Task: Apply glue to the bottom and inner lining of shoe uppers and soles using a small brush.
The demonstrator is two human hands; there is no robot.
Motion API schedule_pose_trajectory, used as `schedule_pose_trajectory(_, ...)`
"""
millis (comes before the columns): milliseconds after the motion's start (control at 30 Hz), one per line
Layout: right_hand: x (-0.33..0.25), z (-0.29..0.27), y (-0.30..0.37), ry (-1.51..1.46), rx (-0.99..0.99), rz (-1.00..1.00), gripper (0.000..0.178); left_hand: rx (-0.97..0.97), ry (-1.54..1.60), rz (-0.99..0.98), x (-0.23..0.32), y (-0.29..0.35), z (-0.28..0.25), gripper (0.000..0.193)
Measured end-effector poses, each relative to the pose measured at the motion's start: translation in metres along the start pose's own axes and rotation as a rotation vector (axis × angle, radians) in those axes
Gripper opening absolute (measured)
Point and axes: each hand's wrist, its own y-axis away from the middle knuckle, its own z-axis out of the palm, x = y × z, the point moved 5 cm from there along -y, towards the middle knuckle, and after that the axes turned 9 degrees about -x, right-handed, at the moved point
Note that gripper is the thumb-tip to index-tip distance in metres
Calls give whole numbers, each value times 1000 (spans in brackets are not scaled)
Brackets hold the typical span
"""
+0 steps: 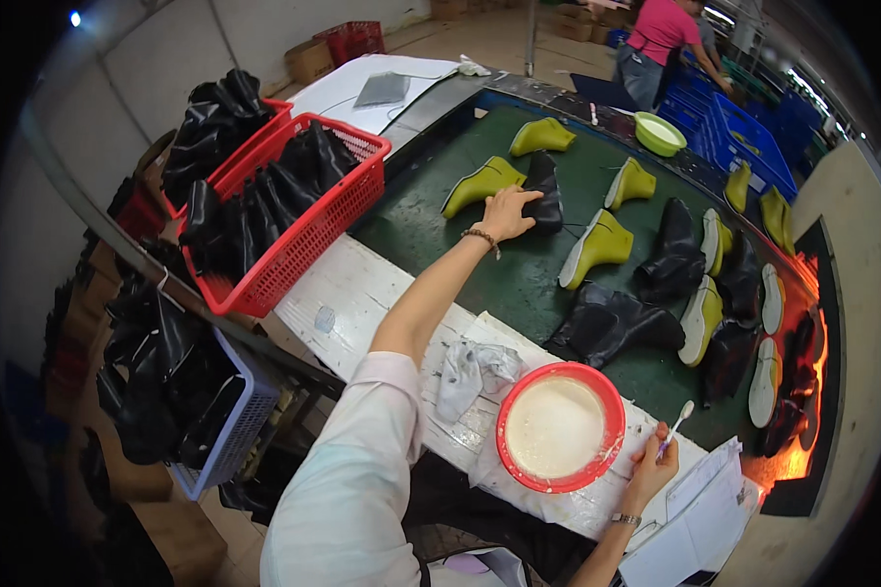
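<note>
My left hand (509,213) reaches across the green work surface, fingers apart, between a yellow-green wedge shoe sole (482,186) and an upright black boot (546,196). Its fingertips are at the sole's edge and its thumb extends over the boot; firm contact cannot be made out. Down at the right, my right hand (651,474) is closed round the handle of a small toothbrush-like brush (686,411), white head up. Beside that hand stands a red bowl (616,430) holding a creamy white liquid (556,428). A crumpled, stained cloth (475,377) lies left of the bowl.
More yellow-green soles (597,249) and black boots (612,325) lie on the green surface (431,235), toward a glowing orange heater (805,450). Red baskets (308,240) and a blue-grey crate (235,421) hold black boots. Papers (690,519) lie front right. A person (661,44) works behind.
</note>
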Motion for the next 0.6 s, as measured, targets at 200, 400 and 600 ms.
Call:
schedule_pose_trajectory(200,-22,4,14,836,-150,-294,43,410,-268,287,-44,69,-145,40)
schedule_pose_trajectory(400,-27,-2,44,969,-261,-167,44,673,-964,-772,-208,238,-349,35)
schedule_pose_trajectory(600,-24,-3,49,955,-205,-193,40,368,-726,-1105,-293,342,-386,27)
